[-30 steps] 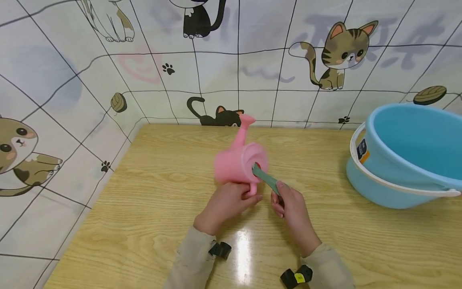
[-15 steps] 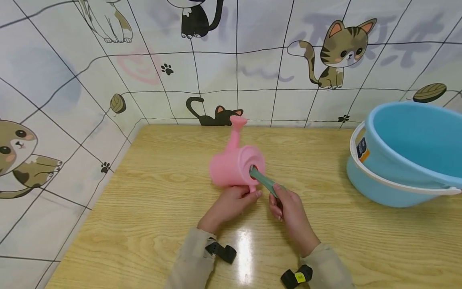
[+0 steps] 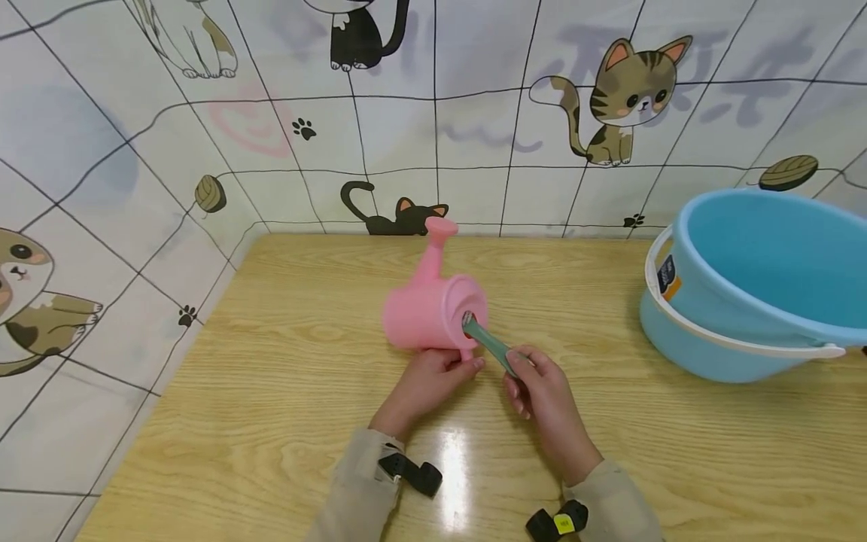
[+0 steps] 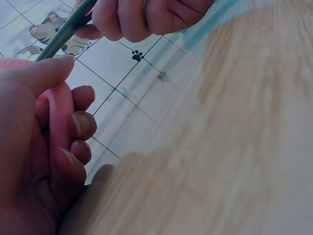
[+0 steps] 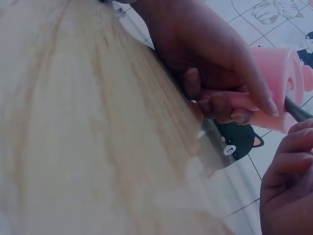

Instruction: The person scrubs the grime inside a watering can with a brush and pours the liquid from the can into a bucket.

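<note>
A pink watering can (image 3: pixel 416 316) is tipped on its side over the table, its opening facing right and its spout pointing to the back wall. My left hand (image 3: pixel 430 384) grips it by the handle (image 4: pixel 61 107), fingers curled round the pink loop in the left wrist view. With thumb and fingers, my right hand (image 3: pixel 545 388) holds a slim green-handled tool (image 3: pixel 491 346). The tool's far end reaches into the can's opening, where a whitish bit shows at its neck; its tip is hidden inside. A patch of red shows within the opening.
Two light blue tubs or a stepped bucket (image 3: pixel 718 354) with a white handle (image 3: pixel 731 342) stand at the right. A wooden table (image 3: pixel 271 436) lies under the hands. Behind and at the left rises a white wall covering (image 3: pixel 474 135) printed with cats.
The watering can has shifted slightly left with my left hand. The green tool sits a little farther out of the opening, its whitish part showing more. The head view has turned slightly right.
</note>
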